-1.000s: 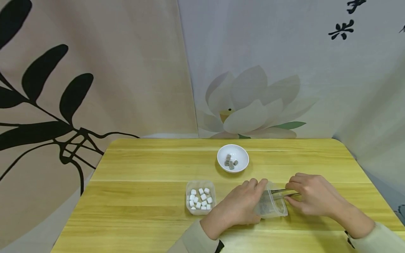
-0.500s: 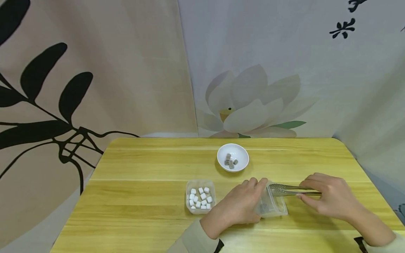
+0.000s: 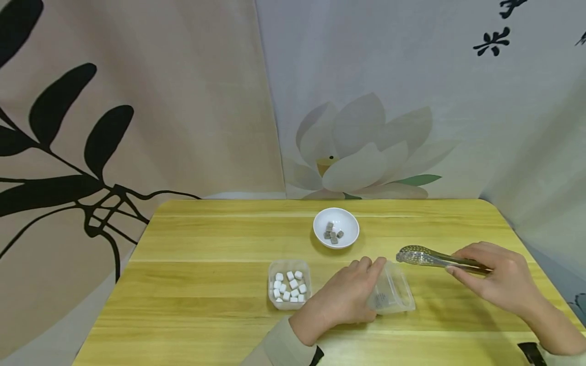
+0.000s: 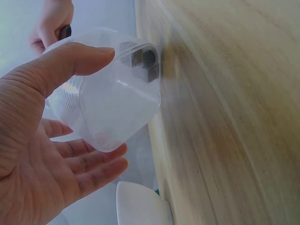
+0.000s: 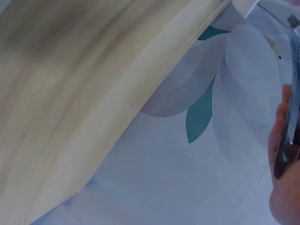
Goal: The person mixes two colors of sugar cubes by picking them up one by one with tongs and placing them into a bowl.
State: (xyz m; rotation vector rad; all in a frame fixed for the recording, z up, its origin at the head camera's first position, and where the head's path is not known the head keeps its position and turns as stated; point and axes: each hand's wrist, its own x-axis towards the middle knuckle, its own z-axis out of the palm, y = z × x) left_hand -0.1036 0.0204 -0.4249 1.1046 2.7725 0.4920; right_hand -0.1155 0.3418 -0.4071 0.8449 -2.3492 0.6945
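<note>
My left hand (image 3: 341, 297) (image 4: 40, 164) grips a clear plastic container (image 3: 394, 291) (image 4: 119, 101) lying tipped on its side, mouth to the right. Dark grey cubes (image 4: 143, 64) show through its wall in the left wrist view. Up and right of that mouth, my right hand (image 3: 505, 282) (image 5: 286, 197) pinches metal tongs (image 3: 428, 257) (image 5: 291, 108), which hold a small grey cube (image 5: 293, 20) at their tips.
A white bowl (image 3: 349, 230) with several grey cubes stands farther back on the wooden table (image 3: 206, 305). Left of my left hand is a second clear container (image 3: 289, 263) holding several white cubes. A patterned cloth (image 3: 206, 101) hangs behind the table.
The tongs have come out of the tipped container and moved right and up with my right hand. My left hand and the container have stayed in place.
</note>
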